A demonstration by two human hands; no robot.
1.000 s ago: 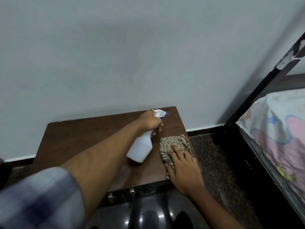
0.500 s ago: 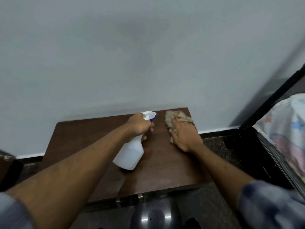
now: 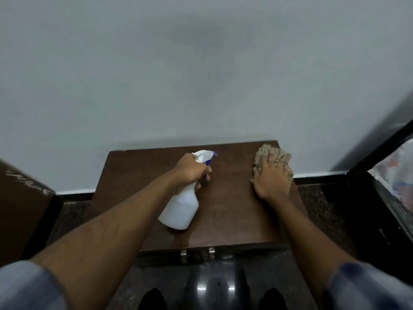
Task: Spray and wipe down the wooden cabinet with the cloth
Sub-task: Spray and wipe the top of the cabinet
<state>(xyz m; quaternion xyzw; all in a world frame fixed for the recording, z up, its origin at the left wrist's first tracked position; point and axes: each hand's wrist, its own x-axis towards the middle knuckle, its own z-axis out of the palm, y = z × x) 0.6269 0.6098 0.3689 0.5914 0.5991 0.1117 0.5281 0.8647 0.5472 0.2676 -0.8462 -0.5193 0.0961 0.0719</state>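
Head camera view, looking down on both forearms reaching out over a dark wooden cabinet (image 3: 234, 198) set against a pale wall. The left hand (image 3: 190, 170) curls round the neck of a white spray bottle (image 3: 181, 209) over the middle of the cabinet's surface. The bottle is tilted, with its base toward the cabinet's front edge and its nozzle aimed at the back edge. The right hand (image 3: 271, 177) lies flat, fingers spread, pressing a beige cloth (image 3: 263, 152) onto the cabinet's back right corner.
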